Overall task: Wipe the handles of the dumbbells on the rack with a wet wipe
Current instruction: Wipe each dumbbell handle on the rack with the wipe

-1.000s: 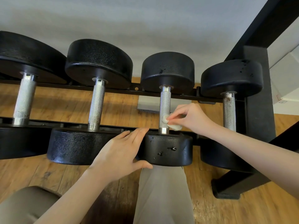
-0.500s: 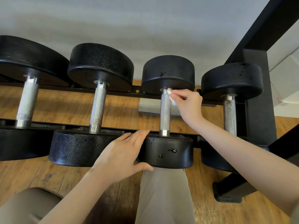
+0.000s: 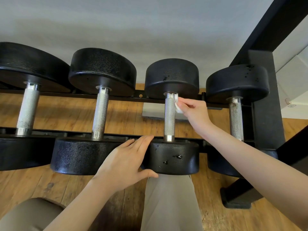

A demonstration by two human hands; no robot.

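This is a gym or home weight room. A black steel dumbbell rack [image 3: 183,100] runs across the view from 9 to 3 o'clock, carrying four black round-headed dumbbells [image 3: 102,112] side by side with knurled metal handles [image 3: 169,120]. Beneath them lies a wooden plank floor [image 3: 66,112], and a plain pale wall [image 3: 133,30] fills 12 o'clock. At 2 o'clock a black upright frame post [image 3: 266,30] rises diagonally.
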